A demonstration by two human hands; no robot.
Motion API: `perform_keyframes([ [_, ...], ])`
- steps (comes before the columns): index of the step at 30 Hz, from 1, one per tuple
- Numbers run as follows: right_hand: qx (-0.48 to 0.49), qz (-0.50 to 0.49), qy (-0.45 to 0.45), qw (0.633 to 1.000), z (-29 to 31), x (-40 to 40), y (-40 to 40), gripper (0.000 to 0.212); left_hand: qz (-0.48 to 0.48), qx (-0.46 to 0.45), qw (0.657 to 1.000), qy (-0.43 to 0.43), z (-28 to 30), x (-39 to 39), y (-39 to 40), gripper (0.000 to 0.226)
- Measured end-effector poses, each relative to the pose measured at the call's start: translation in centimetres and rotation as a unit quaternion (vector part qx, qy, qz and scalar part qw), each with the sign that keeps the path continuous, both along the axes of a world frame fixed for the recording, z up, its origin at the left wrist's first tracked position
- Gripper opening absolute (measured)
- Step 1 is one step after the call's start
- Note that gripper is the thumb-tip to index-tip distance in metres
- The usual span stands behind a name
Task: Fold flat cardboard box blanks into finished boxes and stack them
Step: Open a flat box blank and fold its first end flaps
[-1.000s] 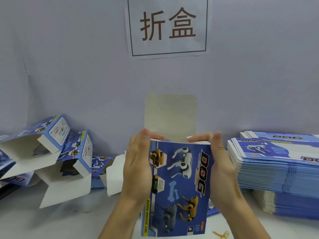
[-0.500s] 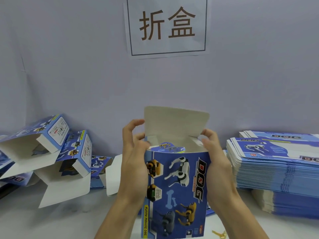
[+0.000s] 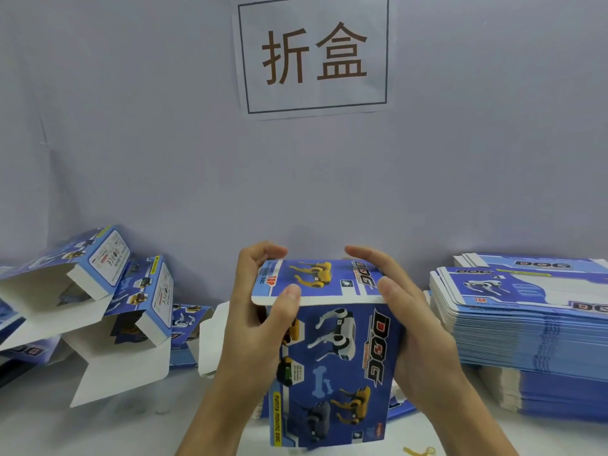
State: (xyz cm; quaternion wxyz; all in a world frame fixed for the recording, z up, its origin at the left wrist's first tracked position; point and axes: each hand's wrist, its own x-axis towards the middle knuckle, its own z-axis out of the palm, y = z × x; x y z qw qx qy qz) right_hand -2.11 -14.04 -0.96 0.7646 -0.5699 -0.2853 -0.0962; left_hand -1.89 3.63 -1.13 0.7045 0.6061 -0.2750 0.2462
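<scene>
While I watch through the head camera, the blue toy-dog box (image 3: 335, 363) stands upright at centre, its top flap (image 3: 316, 283) folded down; my left hand (image 3: 256, 320) grips its left side, thumb on the flap; my right hand (image 3: 411, 330) curls round its right edge; flat blanks (image 3: 526, 324) stack right of the box; folded boxes (image 3: 108, 297) lie left of it.

Box (image 3: 332, 357) upright at centre front of the counter (image 3: 131, 429), left hand (image 3: 253, 324) on its left side, right hand (image 3: 418, 337) on its right, top flap (image 3: 316, 283) folded over it. Folded boxes (image 3: 108, 301) piled at left against the wall (image 3: 164, 159); stack of flat blanks (image 3: 533, 324) at right. Sign (image 3: 312, 54) on wall above, behind the box.
</scene>
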Motion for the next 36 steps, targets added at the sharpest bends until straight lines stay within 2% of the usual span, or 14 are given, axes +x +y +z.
perform_keyframes([
  [3,-0.036,-0.004,0.000,0.999,0.0,0.0,0.0,0.072,-0.012,0.033,0.999,0.025,0.3,-0.2,0.9,0.051],
  [6,-0.025,-0.026,-0.012,0.999,-0.2,0.1,0.1,0.059,-0.010,0.073,0.996,0.046,0.8,-0.5,1.8,0.069],
  [11,0.001,-0.040,-0.017,0.999,-0.4,0.2,0.0,0.047,0.036,0.118,0.992,-0.001,1.1,-0.7,2.3,0.034],
  [18,-0.010,-0.084,-0.035,0.996,-0.8,0.3,0.3,0.037,0.072,0.129,0.988,-0.044,1.3,-0.5,1.7,0.029],
  [21,0.000,-0.070,-0.010,0.997,-0.9,0.4,0.4,0.045,0.044,0.151,0.987,0.023,1.1,-0.3,2.0,0.062],
  [23,0.076,-0.053,0.027,0.995,-0.7,0.4,0.0,0.044,-0.027,0.217,0.967,0.133,1.1,-0.3,2.4,0.100],
  [24,0.128,-0.046,0.048,0.990,-0.6,0.5,-0.4,0.046,-0.058,0.263,0.947,0.176,1.2,-0.2,2.7,0.105],
  [27,0.214,-0.038,0.117,0.969,-0.4,0.8,-2.5,0.056,-0.088,0.411,0.878,0.230,1.5,-0.7,3.5,0.089],
  [29,0.346,0.059,0.142,0.926,-0.7,0.6,-4.6,0.067,-0.087,0.437,0.869,0.213,1.8,-1.2,3.7,0.079],
  [31,0.364,0.095,0.185,0.908,-0.1,0.1,-5.2,0.081,-0.008,0.316,0.938,0.142,2.7,-0.9,3.9,0.066],
  [32,0.322,0.067,0.176,0.928,-1.0,0.6,-5.3,0.071,0.052,0.175,0.976,0.116,2.9,-0.4,4.9,0.066],
  [33,0.270,0.006,0.197,0.943,-1.5,1.7,-6.0,0.059,0.109,0.031,0.988,0.107,3.0,0.4,6.2,0.077],
  [34,0.219,-0.090,0.198,0.951,-1.4,2.1,-5.8,0.052,0.167,-0.048,0.978,0.114,3.1,1.0,7.7,0.089],
  [36,0.155,-0.136,0.182,0.962,-1.3,2.3,-5.1,0.044,0.272,0.025,0.948,0.165,2.8,1.5,9.8,0.088],
])
